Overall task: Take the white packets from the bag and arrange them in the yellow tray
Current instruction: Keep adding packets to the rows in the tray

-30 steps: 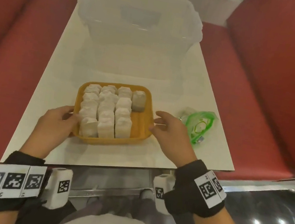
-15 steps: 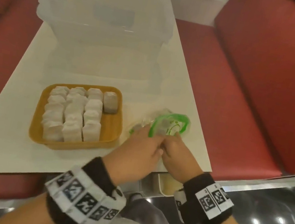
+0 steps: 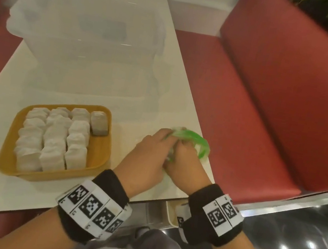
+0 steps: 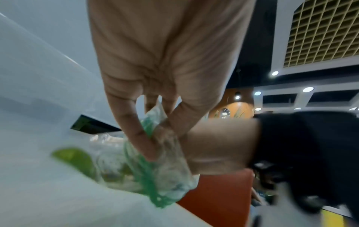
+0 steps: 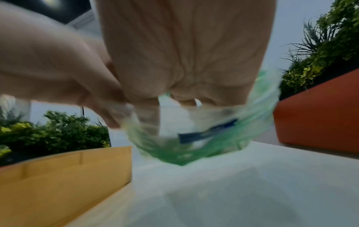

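The yellow tray [image 3: 99,144] sits on the white table, holding several white packets [image 3: 54,138] in three rows plus a greyer one [image 3: 99,123] at its far right corner. To its right lies the crumpled clear bag with green print [image 3: 201,143]. Both hands are on that bag: my left hand [image 3: 155,144] pinches its near edge [image 4: 153,138], and my right hand [image 3: 183,160] grips it [image 5: 204,138] beside the left. The wrist views are blurred; whether any packet is inside the bag I cannot tell.
A large clear plastic storage box [image 3: 90,42] stands at the back of the table [image 3: 17,193]. Red bench seats [image 3: 269,111] flank the table; its right edge runs just beyond the bag. The tray's right column is mostly bare.
A second ago both hands held the tray's sides. They moved right to the bag and took hold of it. The bag is now more bunched up between them.
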{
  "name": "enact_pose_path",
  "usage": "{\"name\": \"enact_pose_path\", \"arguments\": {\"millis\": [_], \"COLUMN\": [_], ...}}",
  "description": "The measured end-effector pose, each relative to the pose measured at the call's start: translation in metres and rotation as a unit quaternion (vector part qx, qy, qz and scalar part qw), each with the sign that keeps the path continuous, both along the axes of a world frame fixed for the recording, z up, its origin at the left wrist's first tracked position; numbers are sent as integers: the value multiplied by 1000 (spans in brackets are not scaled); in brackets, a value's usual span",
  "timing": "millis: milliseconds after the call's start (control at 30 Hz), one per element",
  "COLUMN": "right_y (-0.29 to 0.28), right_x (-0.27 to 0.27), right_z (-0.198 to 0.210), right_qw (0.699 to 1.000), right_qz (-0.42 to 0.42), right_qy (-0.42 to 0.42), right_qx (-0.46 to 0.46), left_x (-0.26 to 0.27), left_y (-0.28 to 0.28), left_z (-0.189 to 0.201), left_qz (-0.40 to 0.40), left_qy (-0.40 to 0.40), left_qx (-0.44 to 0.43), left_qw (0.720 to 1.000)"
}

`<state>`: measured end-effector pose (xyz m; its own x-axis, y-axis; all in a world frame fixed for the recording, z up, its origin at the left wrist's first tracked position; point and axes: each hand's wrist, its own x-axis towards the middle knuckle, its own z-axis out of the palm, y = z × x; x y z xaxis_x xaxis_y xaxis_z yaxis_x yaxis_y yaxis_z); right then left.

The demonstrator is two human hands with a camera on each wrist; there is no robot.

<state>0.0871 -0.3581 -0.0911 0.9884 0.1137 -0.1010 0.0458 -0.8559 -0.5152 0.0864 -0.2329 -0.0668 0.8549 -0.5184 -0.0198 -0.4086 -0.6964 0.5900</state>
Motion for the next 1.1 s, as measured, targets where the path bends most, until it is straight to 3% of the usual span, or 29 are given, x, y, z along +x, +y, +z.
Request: {"name": "enact_pose_path", "arguments": {"millis": [100, 167, 333, 500, 667, 1100], "right_y": [4, 6, 9, 13, 15, 27], "right_x": [10, 18, 27, 20, 11, 23], "right_z": [12, 7, -8, 1, 4, 1], "right_qw": [958, 953, 987, 999, 990, 947], "right_qz": [39, 52, 7, 34, 20, -167], "right_qy": [94, 116, 95, 19, -46, -158], "right_qx": [-267, -277, -133, 5, 133, 222], "left_x": [-11, -12, -3, 3, 7, 18], "left_y": [-8, -4, 14, 27, 35, 35], "left_z": [7, 6, -2, -11, -7, -5], "left_qz": [-35, -27, 21, 52, 68, 94], "left_qy": [-15, -13, 2, 19, 11, 35], "left_qx": [-16, -22, -17, -41, -76, -47], "left_qw": [999, 999, 1000, 998, 995, 994]}}
